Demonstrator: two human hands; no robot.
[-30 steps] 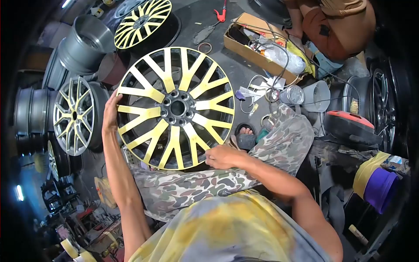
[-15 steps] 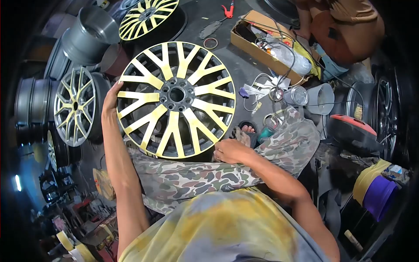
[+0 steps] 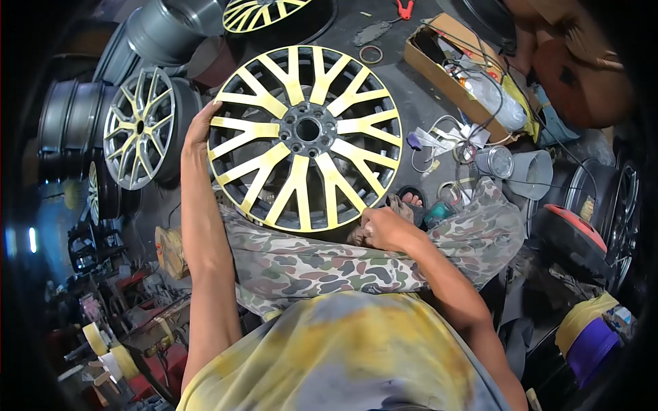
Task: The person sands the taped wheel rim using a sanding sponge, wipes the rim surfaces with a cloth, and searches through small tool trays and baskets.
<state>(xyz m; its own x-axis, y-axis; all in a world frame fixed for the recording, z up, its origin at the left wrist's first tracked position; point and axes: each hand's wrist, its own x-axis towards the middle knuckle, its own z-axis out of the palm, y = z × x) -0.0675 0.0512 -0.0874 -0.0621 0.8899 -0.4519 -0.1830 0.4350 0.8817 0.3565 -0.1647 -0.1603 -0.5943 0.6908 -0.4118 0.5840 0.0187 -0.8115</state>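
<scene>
A large multi-spoke alloy wheel (image 3: 290, 147) leans in front of my camouflage-clad legs, its face up towards me. Pale yellow covering that looks like masking tape lies over its Y-shaped spokes and outer lip; the dark hub with its bolt holes is bare. My left hand (image 3: 200, 125) grips the left edge, thumb at the front and the other fingers hidden behind. At the lower right edge, my right hand (image 3: 392, 230) is closed with curled fingers against the lip. Whether it also holds something small is hidden.
A silver wheel (image 3: 140, 129) with some yellow on its spokes stands to the left, near bare barrels (image 3: 171, 31). To the right are a cardboard box (image 3: 439, 77) of bottles and cables, a plastic cup (image 3: 531, 171) and tape rolls (image 3: 593, 349). Another person (image 3: 576, 75) sits at upper right.
The whole view has shifted, so the wheel and both hands appear farther right and slightly higher. Both hands keep about the same places on the wheel.
</scene>
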